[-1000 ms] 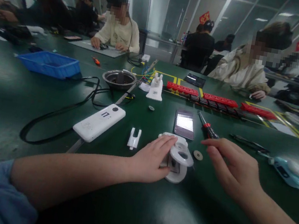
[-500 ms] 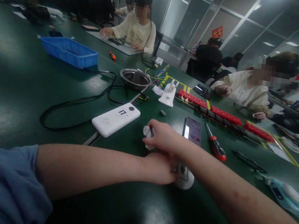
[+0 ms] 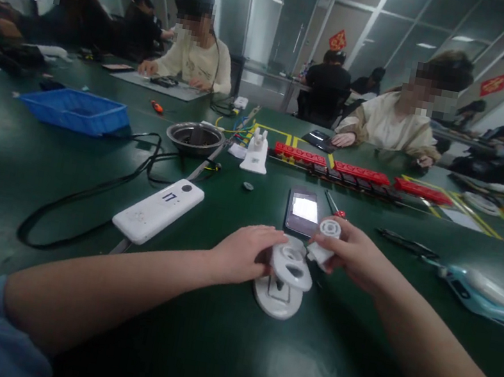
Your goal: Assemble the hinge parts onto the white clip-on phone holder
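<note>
My left hand (image 3: 244, 254) rests against a white plastic assembly (image 3: 284, 282) with a round base and a ring on top, its fingers curled over the upper edge. My right hand (image 3: 353, 256) pinches a small white plastic part (image 3: 325, 240) with a round end, held just right of the ring. Both hands sit near the front middle of the green table (image 3: 11, 172).
A phone (image 3: 303, 211) with a lit screen and a red-handled screwdriver (image 3: 334, 207) lie just behind my hands. A white power bank (image 3: 159, 210) with a black cable lies to the left. A blue tray (image 3: 75, 109), a metal bowl (image 3: 195, 137), a white stand (image 3: 256, 151) and red strips (image 3: 362, 172) stand farther back. Other people sit around the table.
My right hand reached across my left arm to the small white part on the left, picked it up and brought it back to the right of the assembly.
</note>
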`<state>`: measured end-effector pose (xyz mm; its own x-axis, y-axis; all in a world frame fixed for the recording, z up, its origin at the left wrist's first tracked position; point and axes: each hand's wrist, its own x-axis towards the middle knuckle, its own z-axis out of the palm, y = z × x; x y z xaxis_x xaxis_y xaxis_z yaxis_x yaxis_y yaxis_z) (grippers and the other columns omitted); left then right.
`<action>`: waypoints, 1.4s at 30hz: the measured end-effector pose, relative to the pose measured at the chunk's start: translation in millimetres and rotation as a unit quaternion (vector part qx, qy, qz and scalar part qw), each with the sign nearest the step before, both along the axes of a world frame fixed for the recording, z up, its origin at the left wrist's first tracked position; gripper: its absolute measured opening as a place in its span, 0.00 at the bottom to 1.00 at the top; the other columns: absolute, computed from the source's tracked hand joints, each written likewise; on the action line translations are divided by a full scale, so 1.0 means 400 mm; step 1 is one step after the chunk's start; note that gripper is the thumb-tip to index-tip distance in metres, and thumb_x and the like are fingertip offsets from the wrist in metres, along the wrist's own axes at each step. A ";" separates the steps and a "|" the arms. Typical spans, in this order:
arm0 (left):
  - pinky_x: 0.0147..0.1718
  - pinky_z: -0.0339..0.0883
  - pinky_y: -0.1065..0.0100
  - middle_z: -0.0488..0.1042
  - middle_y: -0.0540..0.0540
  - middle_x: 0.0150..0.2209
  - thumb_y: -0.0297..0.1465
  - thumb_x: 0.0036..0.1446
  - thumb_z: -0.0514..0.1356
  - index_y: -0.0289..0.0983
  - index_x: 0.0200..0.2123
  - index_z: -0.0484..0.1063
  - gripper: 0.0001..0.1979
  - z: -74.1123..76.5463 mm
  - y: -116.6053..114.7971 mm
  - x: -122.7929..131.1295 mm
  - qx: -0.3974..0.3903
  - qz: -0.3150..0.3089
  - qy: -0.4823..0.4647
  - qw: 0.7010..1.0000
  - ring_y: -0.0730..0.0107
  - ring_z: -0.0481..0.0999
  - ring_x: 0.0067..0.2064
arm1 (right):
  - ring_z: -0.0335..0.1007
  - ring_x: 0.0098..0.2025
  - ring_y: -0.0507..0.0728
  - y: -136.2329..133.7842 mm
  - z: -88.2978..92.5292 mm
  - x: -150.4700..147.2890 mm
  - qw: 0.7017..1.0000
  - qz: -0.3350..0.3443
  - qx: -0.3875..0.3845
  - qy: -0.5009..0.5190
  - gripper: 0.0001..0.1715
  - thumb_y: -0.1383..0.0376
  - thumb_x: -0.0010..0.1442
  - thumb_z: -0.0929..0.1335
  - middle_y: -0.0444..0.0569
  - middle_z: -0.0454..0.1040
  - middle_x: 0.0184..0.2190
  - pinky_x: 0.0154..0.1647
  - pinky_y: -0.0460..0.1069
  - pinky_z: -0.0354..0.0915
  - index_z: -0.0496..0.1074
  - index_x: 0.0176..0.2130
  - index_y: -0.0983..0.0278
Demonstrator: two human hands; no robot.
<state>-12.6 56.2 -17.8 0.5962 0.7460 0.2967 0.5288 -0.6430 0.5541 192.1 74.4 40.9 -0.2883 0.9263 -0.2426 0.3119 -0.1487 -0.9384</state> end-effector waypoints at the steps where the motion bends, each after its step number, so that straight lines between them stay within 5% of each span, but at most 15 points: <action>1: 0.53 0.52 0.60 0.65 0.45 0.51 0.29 0.46 0.59 0.37 0.50 0.59 0.25 0.001 -0.002 0.000 0.005 -0.005 -0.006 1.000 0.64 0.60 0.54 | 0.59 0.17 0.47 0.000 -0.003 -0.001 1.000 -0.002 -0.005 0.026 0.24 0.58 0.42 0.71 0.39 0.63 0.20 0.11 0.40 0.56 0.59 0.36 0.62; 7: 0.50 0.56 0.59 0.65 0.44 0.48 0.32 0.43 0.61 0.38 0.48 0.61 0.27 0.008 -0.009 0.010 -0.009 -0.027 -0.004 1.000 0.61 0.62 0.50 | 0.54 0.12 0.45 -0.019 -0.022 -0.045 0.991 0.077 -0.017 0.109 0.30 0.47 0.45 0.67 0.38 0.62 0.16 0.09 0.40 0.54 0.62 0.41 0.64; 16: 0.56 0.48 0.58 0.57 0.44 0.55 0.33 0.49 0.58 0.40 0.53 0.56 0.27 -0.002 -0.010 0.016 -0.067 -0.037 0.033 0.997 0.61 0.51 0.58 | 0.48 0.12 0.45 0.014 -0.030 -0.095 0.998 0.030 -0.058 -0.001 0.19 0.50 0.52 0.61 0.37 0.55 0.13 0.08 0.41 0.44 0.63 0.28 0.64; 20: 0.56 0.47 0.58 0.57 0.42 0.55 0.32 0.48 0.58 0.38 0.52 0.57 0.26 -0.002 -0.007 0.015 -0.068 -0.043 0.036 0.996 0.61 0.52 0.58 | 0.55 0.18 0.48 0.011 -0.033 -0.099 0.991 0.002 0.064 -0.114 0.18 0.52 0.52 0.62 0.41 0.59 0.16 0.16 0.43 0.50 0.63 0.24 0.65; 27: 0.54 0.51 0.57 0.58 0.43 0.54 0.31 0.48 0.58 0.39 0.52 0.57 0.26 -0.001 -0.008 0.016 -0.058 -0.046 0.024 0.997 0.60 0.55 0.56 | 0.60 0.26 0.51 -0.035 -0.012 -0.096 0.922 0.045 0.293 -0.251 0.08 0.62 0.53 0.63 0.43 0.66 0.24 0.25 0.45 0.54 0.67 0.32 0.64; 37: 0.54 0.51 0.55 0.58 0.43 0.53 0.28 0.48 0.57 0.39 0.51 0.56 0.25 -0.007 -0.011 0.015 -0.045 -0.048 0.032 0.997 0.60 0.54 0.56 | 0.60 0.25 0.49 -0.038 -0.014 -0.095 0.920 0.063 0.313 -0.225 0.05 0.66 0.52 0.64 0.42 0.66 0.23 0.26 0.44 0.54 0.66 0.30 0.65; 42: 0.55 0.49 0.56 0.56 0.43 0.55 0.29 0.49 0.57 0.40 0.53 0.54 0.27 -0.007 -0.012 0.012 -0.054 -0.044 0.039 0.997 0.60 0.53 0.57 | 0.60 0.26 0.49 -0.044 -0.013 -0.083 0.929 0.082 0.298 -0.205 0.12 0.59 0.54 0.63 0.43 0.66 0.26 0.26 0.44 0.55 0.66 0.36 0.65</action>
<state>-7.7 51.3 -20.7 0.6783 0.7153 0.1680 0.5178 -0.6276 0.5814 159.0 56.7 35.9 -0.4346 0.8828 0.1781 0.6333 0.4402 -0.6365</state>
